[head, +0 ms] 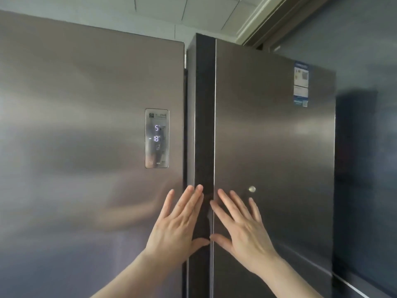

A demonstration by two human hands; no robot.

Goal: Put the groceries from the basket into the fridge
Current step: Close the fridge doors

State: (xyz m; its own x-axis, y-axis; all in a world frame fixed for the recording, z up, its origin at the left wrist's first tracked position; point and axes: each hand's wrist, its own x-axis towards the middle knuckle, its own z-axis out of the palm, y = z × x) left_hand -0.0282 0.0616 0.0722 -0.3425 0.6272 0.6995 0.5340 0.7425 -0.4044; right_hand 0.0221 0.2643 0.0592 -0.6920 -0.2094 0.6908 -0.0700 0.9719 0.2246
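Both hands lie flat with fingers straight at lower centre, the left hand (179, 222) and right hand (240, 226) on the fridge's (86, 125) right door (275, 147), which stands ajar. No basket or groceries show, so I cannot tell what is stored.

A tall brushed-steel double-door fridge (86, 147) fills most of the frame, its left door flat and closed across the left half, its right door (275, 147) standing out from the body so that its dark edge strip (204, 125) shows at centre. On the left door, just left of centre, sits a narrow upright glass control panel (156, 138) lit with 5 and -18. The right door carries a blue-and-white paper label (301, 83) at upper right and a small round silver button (252, 189) lower down.
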